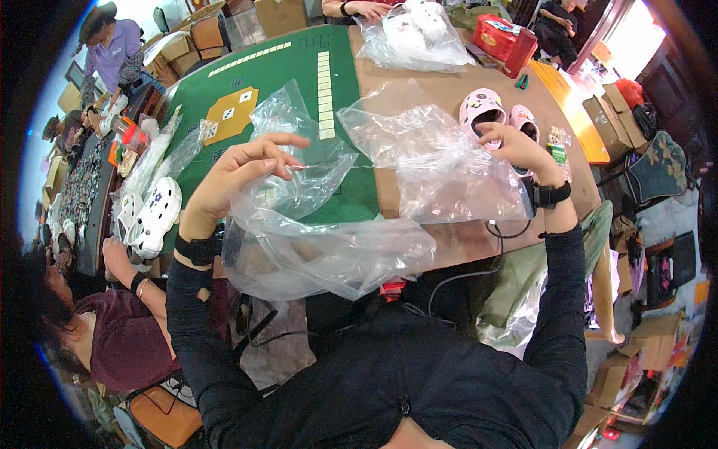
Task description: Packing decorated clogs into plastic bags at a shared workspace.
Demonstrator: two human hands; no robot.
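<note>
A clear plastic bag (329, 258) hangs over the near table edge, in front of my chest. My left hand (243, 170) pinches its thin upper edge between thumb and fingers, the index finger stretched out above. My right hand (525, 153), fingers bent, grips crumpled clear plastic (449, 168) on the right; whether both pieces are one bag I cannot tell. Just beyond my right fingers stand a pink clog (481, 107) with small charms and a second pink clog (525, 122), partly behind that hand. Another clear bag (288, 120) lies beyond my left fingers.
White clogs (158, 213) sit at the left edge by a seated person (127, 329). Across the table, a person's hand (366, 10) is beside bagged white clogs (415, 30). A red case (502, 43) stands far right. A dark cable (479, 271) runs below the table edge.
</note>
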